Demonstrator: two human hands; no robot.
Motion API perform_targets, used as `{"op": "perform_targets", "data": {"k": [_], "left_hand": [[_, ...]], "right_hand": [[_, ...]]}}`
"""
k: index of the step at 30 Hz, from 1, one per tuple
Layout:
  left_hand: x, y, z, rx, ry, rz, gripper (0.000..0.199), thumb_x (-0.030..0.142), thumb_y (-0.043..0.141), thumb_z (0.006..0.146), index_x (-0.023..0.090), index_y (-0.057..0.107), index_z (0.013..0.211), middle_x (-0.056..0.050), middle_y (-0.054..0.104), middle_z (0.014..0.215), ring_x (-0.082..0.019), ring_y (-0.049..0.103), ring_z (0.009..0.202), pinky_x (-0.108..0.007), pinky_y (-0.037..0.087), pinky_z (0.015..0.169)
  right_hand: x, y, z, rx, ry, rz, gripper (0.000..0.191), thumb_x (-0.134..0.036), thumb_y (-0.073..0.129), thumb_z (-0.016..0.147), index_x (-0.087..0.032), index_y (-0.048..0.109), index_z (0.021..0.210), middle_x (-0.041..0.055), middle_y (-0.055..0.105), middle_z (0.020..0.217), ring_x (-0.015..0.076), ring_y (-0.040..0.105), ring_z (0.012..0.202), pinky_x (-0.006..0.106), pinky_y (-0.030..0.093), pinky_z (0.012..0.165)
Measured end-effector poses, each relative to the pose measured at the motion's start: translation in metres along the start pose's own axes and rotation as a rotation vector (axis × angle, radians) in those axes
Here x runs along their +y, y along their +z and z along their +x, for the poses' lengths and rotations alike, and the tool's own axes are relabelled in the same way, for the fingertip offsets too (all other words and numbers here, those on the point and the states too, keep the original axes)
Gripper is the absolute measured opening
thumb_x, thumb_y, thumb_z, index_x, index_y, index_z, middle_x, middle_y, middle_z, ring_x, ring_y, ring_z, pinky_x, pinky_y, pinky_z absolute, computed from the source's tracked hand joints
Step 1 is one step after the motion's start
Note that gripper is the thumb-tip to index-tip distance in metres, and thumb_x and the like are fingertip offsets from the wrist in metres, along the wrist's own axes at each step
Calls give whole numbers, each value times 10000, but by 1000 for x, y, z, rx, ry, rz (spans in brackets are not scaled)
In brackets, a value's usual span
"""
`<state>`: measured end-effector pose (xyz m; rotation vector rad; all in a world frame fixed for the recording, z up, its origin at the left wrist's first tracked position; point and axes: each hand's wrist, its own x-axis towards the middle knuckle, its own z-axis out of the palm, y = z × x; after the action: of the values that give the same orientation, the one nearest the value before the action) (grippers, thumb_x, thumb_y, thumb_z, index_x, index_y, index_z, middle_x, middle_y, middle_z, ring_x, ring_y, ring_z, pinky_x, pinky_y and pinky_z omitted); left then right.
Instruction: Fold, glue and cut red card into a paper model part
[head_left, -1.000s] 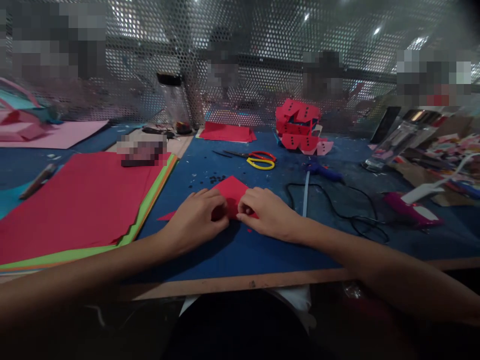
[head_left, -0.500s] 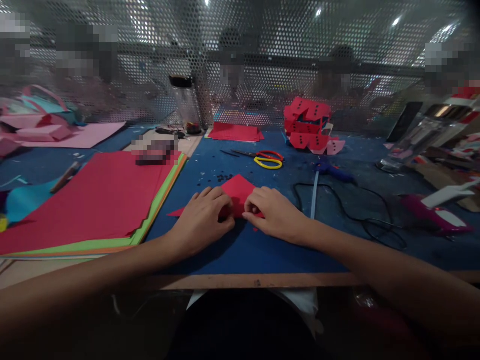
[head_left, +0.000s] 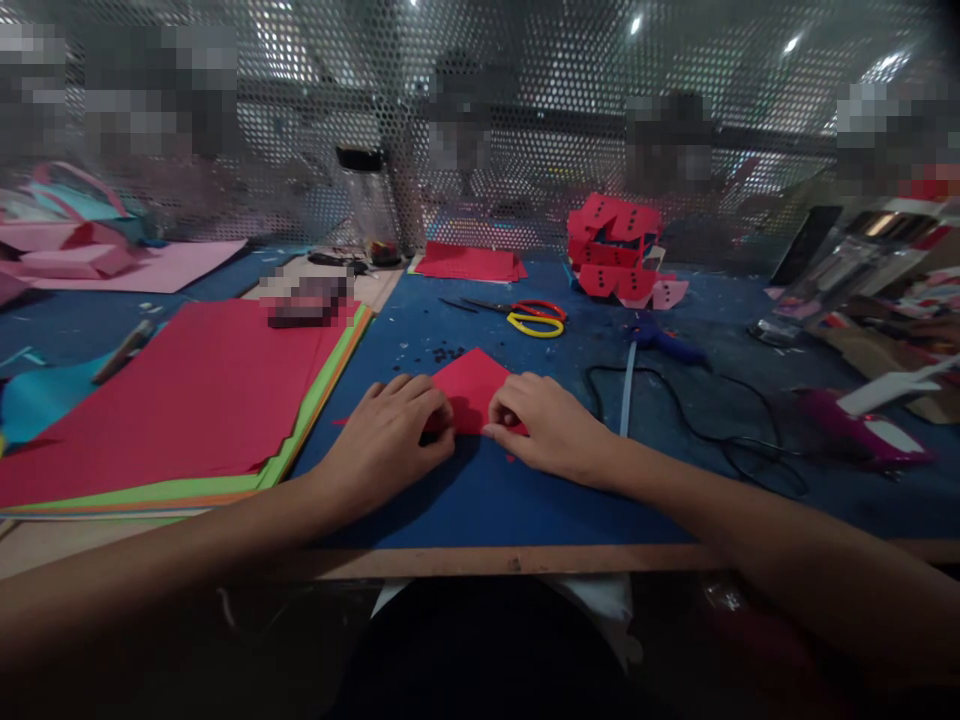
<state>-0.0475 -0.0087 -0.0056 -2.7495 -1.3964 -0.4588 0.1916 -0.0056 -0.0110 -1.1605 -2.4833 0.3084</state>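
A folded piece of red paper (head_left: 474, 392) lies on the blue table in front of me, its peak pointing away and its lower edge straight. My left hand (head_left: 397, 425) is curled over its left part, thumb and fingers closed on the near edge. On the right, my right hand (head_left: 544, 425) pinches the paper's near edge between thumb and curled fingers. The left tip of the paper sticks out beyond my left hand. Small black dots (head_left: 448, 353) are scattered just behind the paper, and scissors (head_left: 536, 318) with red and yellow handles lie farther back.
At left lies a stack of coloured sheets (head_left: 172, 400) with a blurred dark object (head_left: 311, 302) on it. A blue glue gun (head_left: 667, 340) and its black cord (head_left: 690, 425) lie at right. Red paper shapes (head_left: 616, 250), red sheets (head_left: 471, 262) and a jar (head_left: 369, 205) stand towards the mesh screen.
My left hand has slid a little left along the near edge, uncovering more of the red paper. My right hand has stayed in nearly the same place.
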Motion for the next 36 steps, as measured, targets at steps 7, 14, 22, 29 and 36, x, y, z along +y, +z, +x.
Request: {"op": "perform_targets", "data": {"k": [7,14,22,29,36], "left_hand": [[-5,-2,-6,-8,-1,8,67,267,564,936,214,579,896,-49,653,964,-251,567,934,-404,400,831],[-10,-5,-10,-16,-30,-61,67,265,570,915,220,593,871,-45,633,937,-256,558,926,-392,417,841],[-11,-9,-10,-29,-98,-126,106,283,565,918,209,612,859,-55,635,926,-256,571,939,-384,432,847],[-15,-9,-11,-13,-112,-125,102,288,579,893,215,622,836,-43,647,916,-252,578,926,-377,435,816],[-24,-8,-18,8,-112,-109,106,292,576,901,217,603,832,-34,651,911,-243,569,902,-381,440,821]], "right_hand": [[-1,-1,1,-8,8,1,167,-327,652,983,-193,613,891,36,648,941,190,521,887,321,334,807],[-1,-2,0,-10,10,11,147,-316,655,977,-195,618,901,37,651,944,194,530,898,324,343,814],[-1,-2,0,-10,19,12,144,-310,657,975,-196,621,894,35,654,942,194,536,903,324,345,813],[1,0,0,-5,11,15,140,-298,665,967,-199,612,883,29,648,927,193,533,893,325,344,803],[1,0,-1,4,15,17,133,-294,667,964,-201,613,885,26,650,927,191,530,890,326,330,797]]}}
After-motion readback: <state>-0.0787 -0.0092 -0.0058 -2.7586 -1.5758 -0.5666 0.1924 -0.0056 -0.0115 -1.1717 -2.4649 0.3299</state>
